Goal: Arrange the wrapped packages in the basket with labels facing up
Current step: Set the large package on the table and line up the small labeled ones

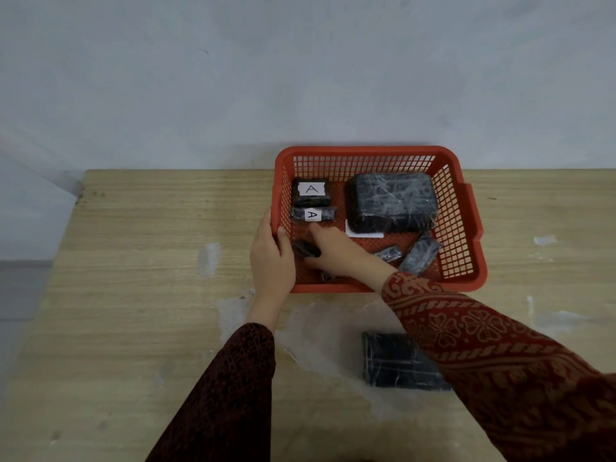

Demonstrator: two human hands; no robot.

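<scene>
A red mesh basket (466, 228) stands at the table's far edge. In its left part lie two small black wrapped packages with white "A" labels up (310, 191) (312, 215). A large black package (393, 201) fills the back right, with a white label (363, 233) sticking out from under it. Two small unlabelled packages (388, 253) (420, 255) lie at the front right. My left hand (271, 258) grips the basket's left wall. My right hand (336, 250) is inside the basket, holding a small black package (305, 249).
Another black wrapped package (396, 361) lies on the wooden table in front of the basket, partly under my right sleeve. A grey wall rises right behind the table. White smears mark the tabletop (133, 295).
</scene>
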